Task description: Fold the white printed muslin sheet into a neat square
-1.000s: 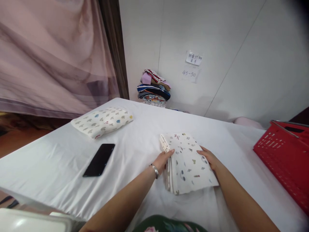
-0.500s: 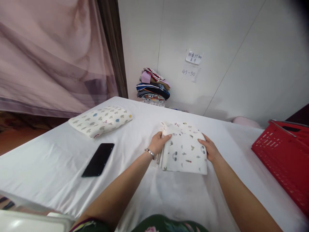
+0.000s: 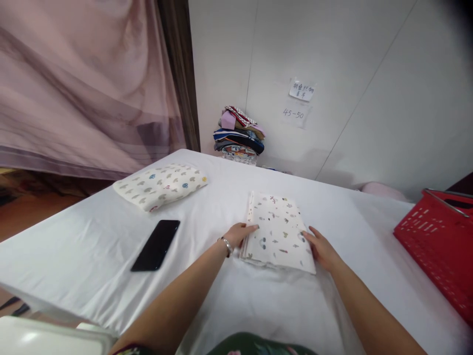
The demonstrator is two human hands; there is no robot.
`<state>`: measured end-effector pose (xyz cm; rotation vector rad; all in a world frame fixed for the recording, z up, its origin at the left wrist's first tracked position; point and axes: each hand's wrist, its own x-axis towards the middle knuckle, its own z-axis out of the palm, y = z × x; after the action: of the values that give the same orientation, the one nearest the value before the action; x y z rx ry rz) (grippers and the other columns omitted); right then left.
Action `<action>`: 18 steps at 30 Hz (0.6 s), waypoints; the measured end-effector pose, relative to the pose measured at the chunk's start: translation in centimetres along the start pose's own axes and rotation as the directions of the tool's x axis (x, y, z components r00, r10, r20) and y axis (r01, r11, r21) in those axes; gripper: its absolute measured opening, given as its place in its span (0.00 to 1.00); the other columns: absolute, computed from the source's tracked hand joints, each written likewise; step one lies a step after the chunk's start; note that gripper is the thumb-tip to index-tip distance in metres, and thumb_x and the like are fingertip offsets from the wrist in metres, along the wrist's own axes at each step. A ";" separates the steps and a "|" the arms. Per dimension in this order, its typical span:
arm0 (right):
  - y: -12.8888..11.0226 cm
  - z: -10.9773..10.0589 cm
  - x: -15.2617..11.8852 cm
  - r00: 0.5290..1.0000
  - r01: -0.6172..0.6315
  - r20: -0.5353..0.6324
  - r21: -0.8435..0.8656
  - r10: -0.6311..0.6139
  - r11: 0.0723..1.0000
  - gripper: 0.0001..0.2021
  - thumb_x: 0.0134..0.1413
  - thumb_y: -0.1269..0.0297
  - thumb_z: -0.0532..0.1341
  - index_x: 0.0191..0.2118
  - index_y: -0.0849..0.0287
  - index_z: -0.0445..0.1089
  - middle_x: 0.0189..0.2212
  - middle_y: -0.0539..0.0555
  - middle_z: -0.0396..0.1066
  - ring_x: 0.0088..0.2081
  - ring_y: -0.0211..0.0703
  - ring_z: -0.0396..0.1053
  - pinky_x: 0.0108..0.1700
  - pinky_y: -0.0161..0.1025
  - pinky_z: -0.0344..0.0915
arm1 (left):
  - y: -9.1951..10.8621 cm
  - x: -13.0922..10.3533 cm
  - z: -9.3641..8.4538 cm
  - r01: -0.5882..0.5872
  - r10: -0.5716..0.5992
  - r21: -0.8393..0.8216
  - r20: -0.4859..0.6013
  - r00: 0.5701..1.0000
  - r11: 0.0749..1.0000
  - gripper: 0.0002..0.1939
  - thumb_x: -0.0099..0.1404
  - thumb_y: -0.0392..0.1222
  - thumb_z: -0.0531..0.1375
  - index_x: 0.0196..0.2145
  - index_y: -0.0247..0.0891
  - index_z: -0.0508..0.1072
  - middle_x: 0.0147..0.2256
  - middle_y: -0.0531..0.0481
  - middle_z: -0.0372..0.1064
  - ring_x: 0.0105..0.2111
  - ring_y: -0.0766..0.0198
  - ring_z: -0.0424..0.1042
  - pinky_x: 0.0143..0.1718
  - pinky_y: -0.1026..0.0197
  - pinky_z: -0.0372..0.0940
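Observation:
A folded white cloth with small printed figures (image 3: pixel 279 231) lies flat on the white-covered table (image 3: pixel 229 305). My left hand (image 3: pixel 240 234), with a bracelet at its wrist, grips the cloth's left edge, thumb on top and the other fingers partly hidden at the side. At the right edge, my right hand (image 3: pixel 320 245) has its thumb and fingers around the cloth's border. Another folded white cloth with grey and coloured prints (image 3: pixel 162 185) rests at the back left, and a black phone (image 3: pixel 155 245) lies in front of it.
A red basket (image 3: pixel 439 236) stands on the right side. Beyond the table's back edge is a stack of folded fabrics (image 3: pixel 240 135) against the wall. A pink curtain (image 3: pixel 92 84) hangs at the left. A pale lid-like object (image 3: pixel 48 337) shows at the lower left.
The cloth between my hands has come down flat and looks longer and smoother, its back edge now straight. Both hands have moved slightly lower with it. The view has shifted a little.

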<state>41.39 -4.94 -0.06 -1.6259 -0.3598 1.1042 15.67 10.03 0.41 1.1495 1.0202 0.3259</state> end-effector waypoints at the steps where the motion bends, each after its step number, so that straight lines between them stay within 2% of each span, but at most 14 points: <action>1: 0.3 -0.1 -1.0 1.000 -0.015 -0.004 -0.024 0.015 1.000 0.43 0.41 0.56 0.65 0.61 0.51 0.42 0.52 0.60 0.62 0.47 0.50 0.66 0.43 0.43 0.67 | -0.2 -0.3 -0.1 -0.023 0.024 0.069 -0.015 1.000 0.997 0.34 0.43 0.56 0.64 0.45 0.33 0.66 0.42 0.39 0.70 0.39 0.54 0.70 0.34 0.61 0.66; 3: 0.9 -0.1 -2.8 1.000 -0.022 -0.007 -0.068 0.022 0.997 0.44 0.40 0.53 0.65 0.61 0.50 0.42 0.51 0.58 0.63 0.45 0.48 0.67 0.43 0.41 0.67 | -0.5 -0.7 -0.1 -0.073 0.086 0.205 -0.054 0.995 0.976 0.38 0.42 0.53 0.65 0.49 0.35 0.62 0.43 0.40 0.69 0.40 0.55 0.70 0.37 0.61 0.64; 6: 1.8 0.1 -5.2 1.000 0.000 0.002 -0.139 0.000 0.990 0.44 0.40 0.51 0.65 0.61 0.46 0.41 0.50 0.56 0.63 0.43 0.47 0.68 0.39 0.40 0.68 | -1.2 -0.9 0.5 -0.117 0.168 0.358 -0.116 0.979 0.926 0.36 0.46 0.51 0.63 0.51 0.37 0.60 0.44 0.42 0.69 0.41 0.56 0.70 0.39 0.62 0.63; 9: 2.4 0.2 -6.6 0.999 0.025 -0.020 -0.226 -0.030 0.974 0.43 0.41 0.50 0.63 0.61 0.46 0.42 0.51 0.56 0.62 0.42 0.47 0.68 0.32 0.38 0.69 | -1.9 -1.1 1.1 -0.135 0.211 0.380 -0.168 0.963 0.915 0.33 0.51 0.51 0.60 0.52 0.37 0.58 0.42 0.43 0.69 0.40 0.57 0.70 0.38 0.62 0.63; 12: 3.0 -0.1 -6.7 0.996 0.039 -0.056 -0.389 -0.066 0.921 0.38 0.44 0.48 0.59 0.61 0.49 0.46 0.51 0.58 0.61 0.41 0.48 0.68 0.29 0.37 0.68 | -2.4 -1.5 1.2 -0.152 0.214 0.339 -0.154 0.965 0.929 0.33 0.51 0.51 0.59 0.52 0.36 0.57 0.41 0.44 0.70 0.39 0.58 0.70 0.37 0.62 0.63; 14: 3.1 -0.3 -6.5 0.988 0.086 -0.052 -0.583 -0.142 0.808 0.35 0.46 0.48 0.57 0.60 0.51 0.49 0.49 0.58 0.63 0.39 0.48 0.69 0.31 0.40 0.68 | -2.5 -2.0 1.0 -0.152 0.212 0.346 -0.144 0.967 0.926 0.34 0.50 0.51 0.60 0.52 0.35 0.57 0.40 0.43 0.70 0.39 0.58 0.70 0.38 0.62 0.63; 15: 3.1 -0.4 -6.4 0.976 0.133 -0.033 -0.689 -0.213 0.712 0.33 0.47 0.49 0.56 0.59 0.51 0.51 0.49 0.58 0.63 0.39 0.49 0.69 0.33 0.42 0.68 | -2.5 -2.3 0.8 -0.152 0.214 0.356 -0.142 0.966 0.922 0.34 0.50 0.51 0.60 0.52 0.35 0.57 0.41 0.43 0.70 0.39 0.58 0.70 0.38 0.62 0.63; 16: 3.0 -0.4 -6.4 0.953 0.189 0.001 -0.784 -0.303 0.592 0.31 0.47 0.50 0.55 0.58 0.52 0.54 0.49 0.58 0.63 0.41 0.51 0.68 0.37 0.44 0.67 | -2.5 -2.6 0.7 -0.153 0.217 0.364 -0.141 0.966 0.919 0.35 0.50 0.51 0.60 0.53 0.35 0.57 0.42 0.42 0.69 0.39 0.58 0.70 0.38 0.62 0.63; 18: 2.5 0.2 -6.7 0.867 0.302 0.108 -0.891 -0.487 0.339 0.26 0.49 0.53 0.54 0.54 0.53 0.60 0.53 0.57 0.59 0.49 0.54 0.62 0.47 0.48 0.62 | -2.7 -3.1 0.6 -0.163 0.223 0.358 -0.134 0.965 0.919 0.36 0.50 0.50 0.60 0.54 0.35 0.55 0.43 0.42 0.68 0.38 0.59 0.70 0.37 0.62 0.63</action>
<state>36.96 -10.52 0.91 -2.3452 -1.3445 0.2979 13.79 6.38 -0.40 1.5679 1.1471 0.4218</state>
